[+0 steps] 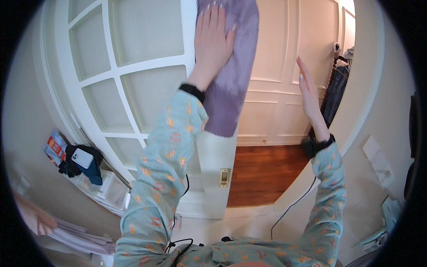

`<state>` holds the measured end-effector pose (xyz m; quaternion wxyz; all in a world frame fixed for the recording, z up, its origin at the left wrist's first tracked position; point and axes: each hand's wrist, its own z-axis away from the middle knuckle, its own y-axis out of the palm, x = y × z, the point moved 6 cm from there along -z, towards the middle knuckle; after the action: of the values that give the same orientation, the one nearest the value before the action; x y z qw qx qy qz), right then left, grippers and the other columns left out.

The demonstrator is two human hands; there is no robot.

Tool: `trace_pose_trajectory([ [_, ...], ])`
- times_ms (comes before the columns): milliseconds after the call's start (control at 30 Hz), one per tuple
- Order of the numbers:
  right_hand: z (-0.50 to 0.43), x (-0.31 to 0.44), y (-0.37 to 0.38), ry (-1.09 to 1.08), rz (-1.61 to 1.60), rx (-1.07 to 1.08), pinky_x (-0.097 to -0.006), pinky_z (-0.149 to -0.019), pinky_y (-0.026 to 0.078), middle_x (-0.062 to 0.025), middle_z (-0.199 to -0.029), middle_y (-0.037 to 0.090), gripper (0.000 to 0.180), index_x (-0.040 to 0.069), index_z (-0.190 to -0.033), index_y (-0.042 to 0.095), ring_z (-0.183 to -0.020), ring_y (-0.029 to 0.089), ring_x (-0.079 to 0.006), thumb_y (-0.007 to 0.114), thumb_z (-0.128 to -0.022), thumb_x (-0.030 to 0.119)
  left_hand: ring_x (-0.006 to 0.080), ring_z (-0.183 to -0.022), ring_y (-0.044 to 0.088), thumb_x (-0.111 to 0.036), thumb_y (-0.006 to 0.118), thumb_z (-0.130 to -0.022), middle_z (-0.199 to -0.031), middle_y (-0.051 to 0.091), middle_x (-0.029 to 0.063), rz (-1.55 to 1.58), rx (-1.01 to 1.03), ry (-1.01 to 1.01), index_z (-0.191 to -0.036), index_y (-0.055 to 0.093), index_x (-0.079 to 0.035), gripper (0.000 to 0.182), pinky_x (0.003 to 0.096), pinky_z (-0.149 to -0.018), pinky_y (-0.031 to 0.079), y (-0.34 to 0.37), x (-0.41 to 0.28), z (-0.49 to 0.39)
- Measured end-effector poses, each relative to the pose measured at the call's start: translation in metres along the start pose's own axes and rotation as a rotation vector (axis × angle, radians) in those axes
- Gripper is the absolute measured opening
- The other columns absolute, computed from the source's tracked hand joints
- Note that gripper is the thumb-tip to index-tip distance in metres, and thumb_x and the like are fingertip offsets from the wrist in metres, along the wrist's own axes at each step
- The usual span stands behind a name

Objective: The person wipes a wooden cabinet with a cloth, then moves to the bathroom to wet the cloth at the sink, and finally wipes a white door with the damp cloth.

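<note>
A purple cloth (230,103) hangs flat down the edge of a white paned sliding door (217,157). My left hand (213,36) lies spread on the upper part of this cloth, palm towards it, without a grip. Off to the right, my right hand (309,88) is raised in the doorway, fingers straight and together, touching nothing that I can make out. Both wrists carry black bands. Below the cloth, a brass-coloured recessed pull (225,177) is set in the door. The cloth's top runs out of the picture.
A white door frame (358,110) stands to the right, with light switches (378,160) beyond it. Dark clothes (335,90) hang past the doorway. At left, a phone (82,158) rests on dark cloth above plastic boxes (111,190). Black cables hang near my arms.
</note>
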<state>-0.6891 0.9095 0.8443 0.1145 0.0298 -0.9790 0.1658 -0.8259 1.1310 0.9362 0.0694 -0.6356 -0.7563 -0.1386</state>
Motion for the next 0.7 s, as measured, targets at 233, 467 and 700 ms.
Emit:
trace_pose_trajectory([
  [233,0.139,-0.061,-0.008,0.369,-0.04,-0.01,-0.0342,-0.11,0.023,-0.0128,-0.138,0.045,0.038,0.001,-0.129,0.05,-0.131,0.036,-0.0242,0.043,-0.097,0.019,0.0428,-0.129,0.032,-0.024,0.058,-0.077,-0.137,0.035,0.029,0.12,0.577,-0.243,-0.134,0.034,0.01,0.07,0.0505,-0.109,0.022,-0.021,-0.069,0.205],
  [467,0.197,-0.087,-0.009,0.523,-0.095,0.024,-0.0341,-0.102,0.035,-0.0148,-0.131,0.05,0.031,0.003,-0.12,0.058,-0.123,0.044,-0.025,0.048,-0.096,0.02,0.0388,-0.132,0.03,-0.024,0.056,-0.08,-0.142,0.034,0.0244,0.091,0.432,-0.022,-0.133,0.038,0.006,0.063,0.0486,-0.11,0.022,-0.008,-0.039,0.138],
  [700,0.193,-0.08,-0.02,0.535,0.018,0.107,-0.0343,-0.097,0.039,-0.0153,-0.131,0.05,0.028,0.003,-0.115,0.06,-0.121,0.047,-0.0262,0.055,-0.092,0.018,0.0379,-0.13,0.034,-0.025,0.043,-0.092,-0.138,0.04,0.0233,-0.086,0.047,0.196,-0.134,0.038,0.005,0.052,0.0454,-0.11,0.022,0.004,0.022,-0.077],
])
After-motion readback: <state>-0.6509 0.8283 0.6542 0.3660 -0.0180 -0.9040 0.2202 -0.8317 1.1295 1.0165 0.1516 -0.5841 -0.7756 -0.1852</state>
